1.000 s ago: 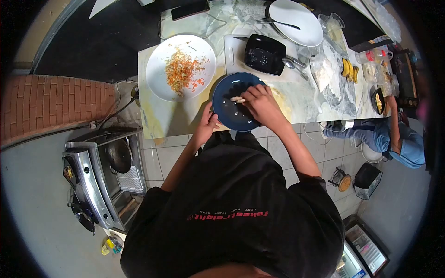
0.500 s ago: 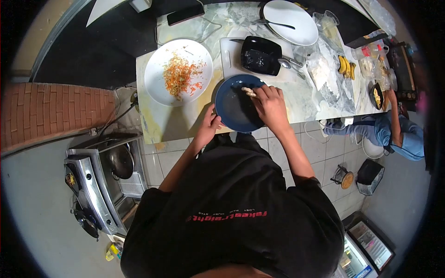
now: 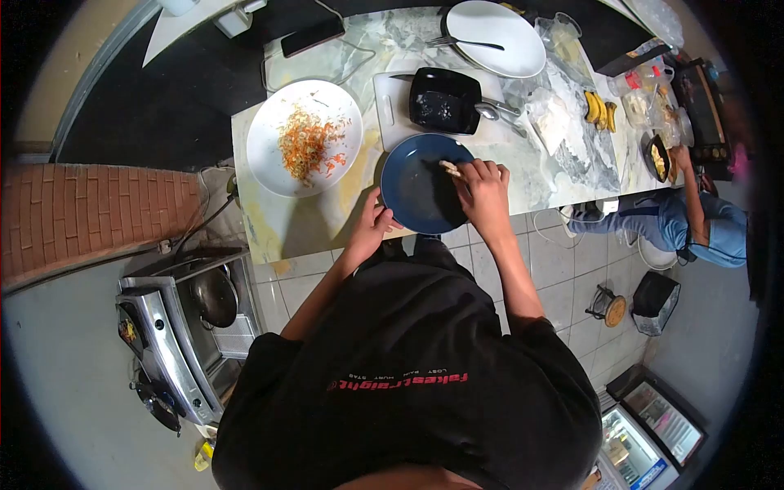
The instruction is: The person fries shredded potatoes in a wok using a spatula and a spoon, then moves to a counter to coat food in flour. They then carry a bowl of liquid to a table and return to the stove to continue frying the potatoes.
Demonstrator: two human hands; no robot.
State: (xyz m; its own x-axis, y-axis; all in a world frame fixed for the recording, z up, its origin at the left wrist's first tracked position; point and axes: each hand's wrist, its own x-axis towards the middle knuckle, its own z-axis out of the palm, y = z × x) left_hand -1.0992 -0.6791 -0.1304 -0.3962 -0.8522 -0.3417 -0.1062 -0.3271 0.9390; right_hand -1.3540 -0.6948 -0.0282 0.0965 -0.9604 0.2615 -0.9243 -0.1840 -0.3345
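Note:
A dark blue plate lies at the front edge of the marble counter. My left hand holds its left rim. Over the plate's right side, my right hand pinches a small pale piece, too small to identify. To the left, a large white plate bears shredded orange and pale vegetables. Just behind the blue plate, a black square bowl sits on a white cutting board, with metal utensils at its right side.
A white oval plate with a fork, a phone, a plastic bag of white stuff and bananas lie on the counter. A person in blue reaches toward a black dish at right. A stove stands lower left.
My right hand has moved rightward over the blue plate with the pale piece. My left hand stays at the rim. The camera view has shifted slightly.

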